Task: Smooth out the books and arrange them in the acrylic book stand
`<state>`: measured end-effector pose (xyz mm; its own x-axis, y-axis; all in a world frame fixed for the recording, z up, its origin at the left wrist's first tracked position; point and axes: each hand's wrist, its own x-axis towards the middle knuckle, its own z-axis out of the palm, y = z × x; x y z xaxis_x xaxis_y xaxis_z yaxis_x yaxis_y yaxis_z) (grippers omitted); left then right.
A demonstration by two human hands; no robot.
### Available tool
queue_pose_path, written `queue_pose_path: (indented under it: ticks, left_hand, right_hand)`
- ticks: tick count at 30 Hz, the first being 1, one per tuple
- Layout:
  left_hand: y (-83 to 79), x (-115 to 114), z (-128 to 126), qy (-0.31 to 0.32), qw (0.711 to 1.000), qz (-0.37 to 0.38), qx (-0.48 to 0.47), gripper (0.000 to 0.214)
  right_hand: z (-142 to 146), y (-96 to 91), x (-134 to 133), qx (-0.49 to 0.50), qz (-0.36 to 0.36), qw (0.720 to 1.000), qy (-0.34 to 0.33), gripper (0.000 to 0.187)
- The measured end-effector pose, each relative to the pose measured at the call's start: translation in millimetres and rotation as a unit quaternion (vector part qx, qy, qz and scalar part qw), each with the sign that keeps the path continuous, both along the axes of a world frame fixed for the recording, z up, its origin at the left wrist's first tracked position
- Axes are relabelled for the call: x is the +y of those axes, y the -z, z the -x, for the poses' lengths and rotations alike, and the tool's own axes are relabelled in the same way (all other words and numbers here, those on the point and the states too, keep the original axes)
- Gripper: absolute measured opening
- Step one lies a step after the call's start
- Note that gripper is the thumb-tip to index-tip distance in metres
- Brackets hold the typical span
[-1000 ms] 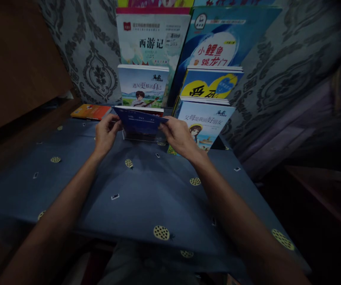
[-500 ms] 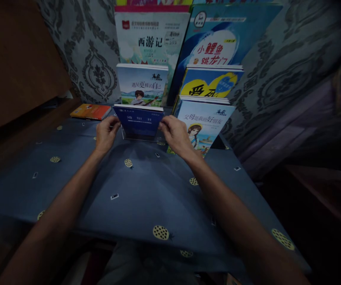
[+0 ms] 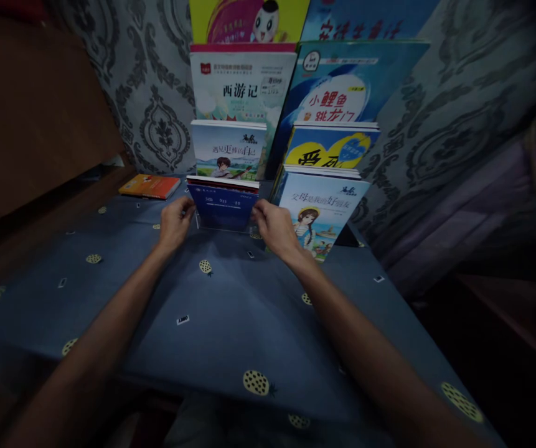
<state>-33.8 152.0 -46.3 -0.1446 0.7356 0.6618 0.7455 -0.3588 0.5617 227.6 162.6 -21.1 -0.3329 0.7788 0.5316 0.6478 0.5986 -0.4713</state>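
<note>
A dark blue booklet (image 3: 223, 211) with pale lettering stands upright at the front left of the book display, its lower part in a clear holder. My left hand (image 3: 174, 223) is at its left edge, thumb and fingers pinched together. My right hand (image 3: 276, 227) pinches the right edge, its fingertips touching the cover. Just behind the booklet rises a pale book with a guitar player (image 3: 230, 152) on the cover. To the right of my right hand stands a light blue book with a girl in a yellow hat (image 3: 321, 208).
Taller books rise in tiers behind: a pale green one (image 3: 242, 78), a teal one (image 3: 361, 74) and a yellow one (image 3: 249, 22). An orange book (image 3: 150, 186) lies flat at the back left. The blue tablecloth (image 3: 221, 292) has pineapple prints. A brown wooden panel (image 3: 34, 118) borders the left.
The view has tilted up slightly, so everything sits lower and more of the rear books shows. Both hands stay at the booklet's sides; a reddish edge now shows behind its top.
</note>
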Motion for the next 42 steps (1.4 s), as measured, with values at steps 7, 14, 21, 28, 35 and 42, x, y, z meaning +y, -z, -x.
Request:
queue_pose_path:
  ticks: [7, 14, 21, 28, 35, 42]
  left_hand:
    - [1.5, -1, -1, -0.013, 1.0, 0.018, 0.006, 0.015]
    - [0.1, -1, -3, 0.003, 1.0, 0.009, -0.007, 0.018]
    - [1.8, 2, -3, 0.007, 1.0, 0.011, 0.018, 0.019]
    - [2.7, 14, -2, -0.001, 1.0, 0.005, 0.021, 0.019]
    - [3.6, 31, -3, -0.018, 1.0, -0.004, 0.01, 0.019]
    - [1.9, 34, -4, -0.001, 1.0, -0.001, -0.019, 0.011]
  right_hand:
    - [2, 0.3, 1, -0.008, 0.002, 1.0, 0.017, 0.019]
    - [3, 1.7, 0, -0.006, 0.021, 0.998, 0.064, 0.016]
    - [10, 5.5, 3, -0.007, 0.049, 0.996, 0.077, 0.027]
    - [19, -0.7, 6, -0.018, 0.078, 0.991, 0.11, 0.027]
    - [30, -6.0, 10, -0.004, 0.088, 0.987, 0.138, 0.03]
    - [34, 5.7, 21, 0.019, 0.045, 0.991, 0.126, 0.035]
